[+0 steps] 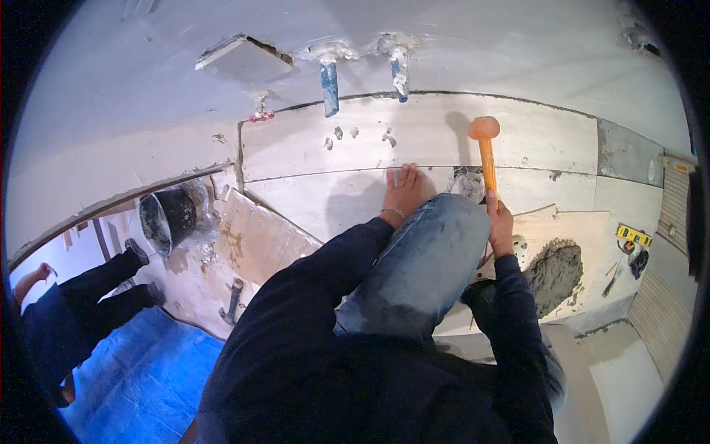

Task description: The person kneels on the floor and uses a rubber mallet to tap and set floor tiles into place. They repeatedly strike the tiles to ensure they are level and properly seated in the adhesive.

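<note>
My right hand (501, 226) is wrapped round the lower handle of an orange mallet (485, 148), whose round head points up toward the wall. My left hand (403, 194) lies flat with fingers spread on a pale floor tile (340, 194), just below a thin joint line. Beyond that joint runs another pale tile (525, 140) with several small grey lumps of mortar on it. My bent knee in jeans (414, 266) sits between the two hands and hides part of the tile. Whether the mallet's head touches the tile, I cannot tell.
Grey mortar (558, 274) is heaped on a board at the right, near a yellow spirit level (634, 235). Blue-ended pipes (330, 89) stick out of the wall. At the left are a black bucket (168, 218), a blue sheet (144, 370) and another person (66, 318).
</note>
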{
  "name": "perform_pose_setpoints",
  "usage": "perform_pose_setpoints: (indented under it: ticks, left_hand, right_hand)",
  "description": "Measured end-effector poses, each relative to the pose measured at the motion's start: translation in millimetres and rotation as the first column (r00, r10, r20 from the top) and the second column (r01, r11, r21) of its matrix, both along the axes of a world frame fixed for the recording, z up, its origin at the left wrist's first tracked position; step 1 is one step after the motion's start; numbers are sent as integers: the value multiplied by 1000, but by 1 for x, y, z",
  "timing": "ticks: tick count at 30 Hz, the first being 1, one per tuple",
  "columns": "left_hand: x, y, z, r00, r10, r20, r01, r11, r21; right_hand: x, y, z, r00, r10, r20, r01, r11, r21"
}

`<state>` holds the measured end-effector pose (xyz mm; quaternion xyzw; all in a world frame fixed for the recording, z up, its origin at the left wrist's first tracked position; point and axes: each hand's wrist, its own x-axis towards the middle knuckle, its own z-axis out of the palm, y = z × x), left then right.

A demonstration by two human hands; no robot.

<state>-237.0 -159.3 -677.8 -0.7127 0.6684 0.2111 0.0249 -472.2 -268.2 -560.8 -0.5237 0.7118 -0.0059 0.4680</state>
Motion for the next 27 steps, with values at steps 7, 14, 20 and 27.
perform_pose_setpoints:
  ticks: [7,14,20,27]
  left_hand:
    - [-7,10,-5,982,22,185,0,993,-119]
    - [7,4,-17,988,-14,156,24,998,-62]
    - [21,13,-32,987,-26,155,30,999,-21]
    - [10,-3,-11,998,-18,57,16,999,33]
  right_hand:
    - [-15,20,-49,996,58,69,-58,998,-8]
    - [-9,36,-41,980,183,71,-170,972,-163]
    - [-3,39,-37,937,343,69,-324,924,-202]
    - [-12,28,-57,923,352,157,-305,916,-261]
